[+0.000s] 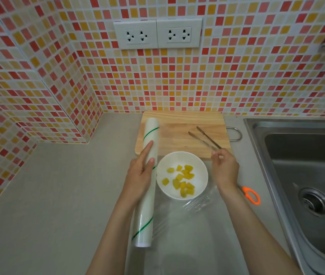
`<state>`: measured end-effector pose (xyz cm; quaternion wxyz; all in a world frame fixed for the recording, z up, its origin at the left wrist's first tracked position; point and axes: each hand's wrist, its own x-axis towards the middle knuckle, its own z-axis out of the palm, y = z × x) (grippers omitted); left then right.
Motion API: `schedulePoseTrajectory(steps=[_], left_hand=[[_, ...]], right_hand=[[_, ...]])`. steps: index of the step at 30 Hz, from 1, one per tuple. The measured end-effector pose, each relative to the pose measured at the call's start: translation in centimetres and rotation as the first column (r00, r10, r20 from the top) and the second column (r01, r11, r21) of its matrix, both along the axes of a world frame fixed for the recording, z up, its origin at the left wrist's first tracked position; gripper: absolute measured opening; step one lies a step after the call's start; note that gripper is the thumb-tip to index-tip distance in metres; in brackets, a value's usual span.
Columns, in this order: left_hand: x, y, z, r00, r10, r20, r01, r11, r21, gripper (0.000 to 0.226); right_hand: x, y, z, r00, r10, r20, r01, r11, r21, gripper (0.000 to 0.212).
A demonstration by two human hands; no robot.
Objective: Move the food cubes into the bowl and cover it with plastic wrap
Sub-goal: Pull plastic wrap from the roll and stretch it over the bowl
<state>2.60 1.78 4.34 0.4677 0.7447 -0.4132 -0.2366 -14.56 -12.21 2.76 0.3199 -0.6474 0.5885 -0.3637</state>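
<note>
A white bowl (201, 187) with several yellow food cubes (182, 180) stands on the grey counter just in front of the wooden cutting board (177, 124). The plastic wrap roll (149, 187), white with green stripes, lies lengthwise left of the bowl. My left hand (139, 173) holds it, fingers along its left side and thumb over the top. Clear film (193, 215) stretches from the roll to the right across the counter near the bowl, wrinkled at the bowl's near right. My right hand (225, 169) is right of the bowl, fingertips pinched together, apparently on the film's edge.
Metal tongs (203, 136) lie on the cutting board, their near end close to my right fingertips. Orange-handled scissors (252, 195) lie on the counter behind my right wrist. A steel sink (304, 175) fills the right side. Tiled walls stand behind and to the left.
</note>
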Motion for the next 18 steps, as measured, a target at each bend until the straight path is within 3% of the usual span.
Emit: schedulePoseTrajectory(steps=[2, 12, 18], left_hand=[[0.4, 0.0, -0.6, 0.997, 0.042, 0.065, -0.045, 0.998, 0.042, 0.046], [1.4, -0.2, -5.0, 0.987, 0.113, 0.118, -0.127, 0.984, 0.122, 0.047], [0.0, -0.6, -5.5, 0.975, 0.117, 0.19, -0.157, 0.964, 0.215, 0.045]], right_hand=[[0.3, -0.2, -0.3, 1.0, 0.002, -0.013, -0.002, 1.0, -0.003, 0.02], [0.7, -0.7, -2.4, 0.999, 0.039, 0.005, -0.039, 0.995, 0.096, 0.02], [0.7, -1.3, -2.8, 0.972, 0.152, 0.181, -0.217, 0.879, 0.425, 0.016]])
